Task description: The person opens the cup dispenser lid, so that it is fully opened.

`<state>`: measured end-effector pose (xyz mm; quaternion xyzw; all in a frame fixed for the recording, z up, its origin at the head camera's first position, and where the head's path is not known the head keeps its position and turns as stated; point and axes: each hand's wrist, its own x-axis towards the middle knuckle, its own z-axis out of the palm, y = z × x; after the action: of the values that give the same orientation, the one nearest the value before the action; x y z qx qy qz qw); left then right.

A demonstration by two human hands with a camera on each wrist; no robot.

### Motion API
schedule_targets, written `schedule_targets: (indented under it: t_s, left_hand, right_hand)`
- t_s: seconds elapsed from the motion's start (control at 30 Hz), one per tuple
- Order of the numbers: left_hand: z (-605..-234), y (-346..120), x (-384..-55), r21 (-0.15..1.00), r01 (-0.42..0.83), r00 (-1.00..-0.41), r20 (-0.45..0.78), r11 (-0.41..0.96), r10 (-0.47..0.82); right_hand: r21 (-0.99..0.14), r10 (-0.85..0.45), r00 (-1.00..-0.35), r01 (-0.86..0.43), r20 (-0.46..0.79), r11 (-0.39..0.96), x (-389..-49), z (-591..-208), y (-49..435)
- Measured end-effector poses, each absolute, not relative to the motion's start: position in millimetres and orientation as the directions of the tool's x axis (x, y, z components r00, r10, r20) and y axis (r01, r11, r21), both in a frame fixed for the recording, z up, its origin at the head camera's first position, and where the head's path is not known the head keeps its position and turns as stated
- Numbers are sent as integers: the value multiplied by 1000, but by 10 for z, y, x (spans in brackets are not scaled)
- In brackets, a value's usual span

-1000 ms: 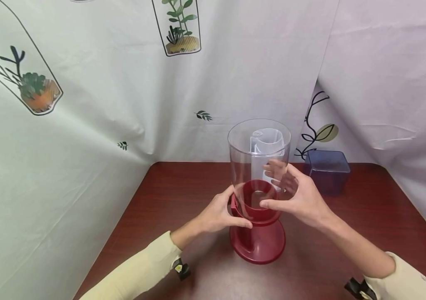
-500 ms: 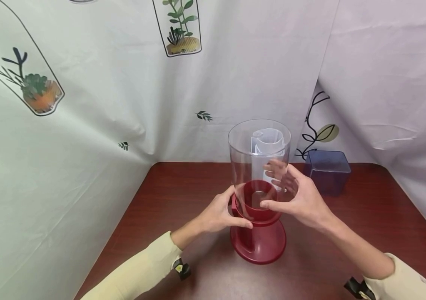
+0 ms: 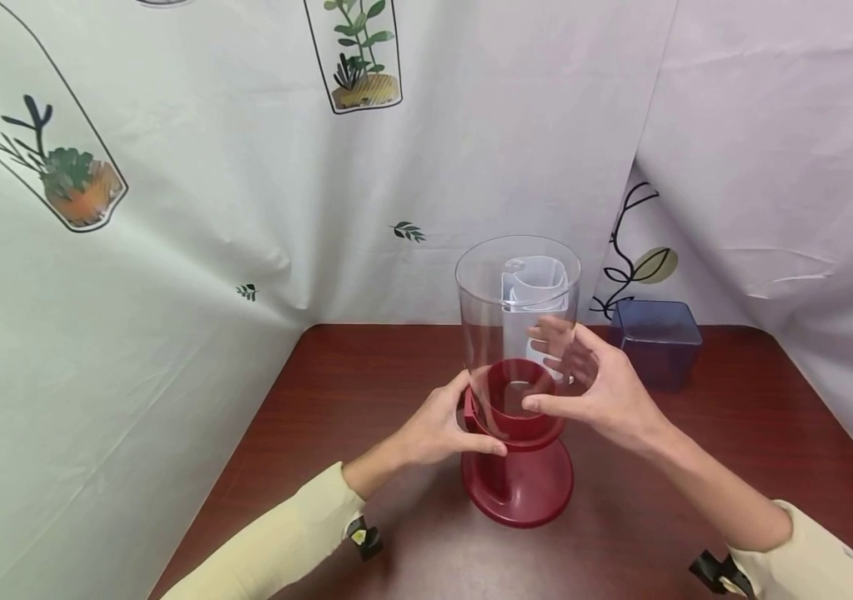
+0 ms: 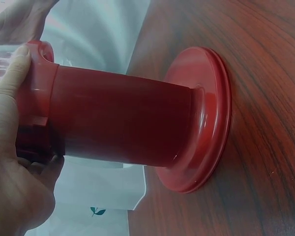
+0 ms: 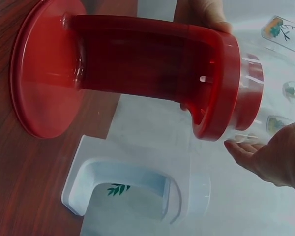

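A red stand (image 3: 539,492) with a round foot and a ring-shaped collar (image 4: 37,93) stands upright on the table, like a cereal dispenser's base. Rising from the collar is a clear, wide-mouthed canister (image 3: 480,333). My left hand (image 3: 429,425) grips the collar from the left, thumb across its front and fingers curled behind. Higher up on the right, my right hand (image 3: 617,396) holds the canister, thumb in front and fingers round the back, visible through the clear wall. Whether the canister's lower end is fully seated is hard to tell.
Behind the canister stands a white C-shaped stand (image 5: 132,153) with a rounded top. A translucent blue box (image 3: 659,358) sits at the back right of the dark red wooden table (image 3: 366,358). White printed fabric (image 3: 261,167) hangs along the back and sides.
The canister's rim and my right hand have risen very slightly. My left hand and the red stand look nearly unmoved.
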<state>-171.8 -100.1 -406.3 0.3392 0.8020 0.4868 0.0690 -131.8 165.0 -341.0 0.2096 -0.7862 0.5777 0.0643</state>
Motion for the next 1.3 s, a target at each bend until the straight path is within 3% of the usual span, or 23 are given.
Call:
schedule_targets:
  t_s: [0.47, 0.93, 1.3]
  left_hand:
    - [-4074, -997, -1726, 814, 502, -743, 232, 293, 628]
    - [-4071, -974, -1713, 816, 499, -751, 239, 292, 615]
    - [-4069, -974, -1710, 808, 504, -749, 233, 306, 620]
  right_hand:
    - [-836, -254, -873, -478, 417, 268, -1242, -3414, 1646]
    - [-891, -254, -907, -393, 336, 227, -1347, -3386, 1696]
    - [-846, -251, -876, -469, 411, 251, -1268, -3412, 1676]
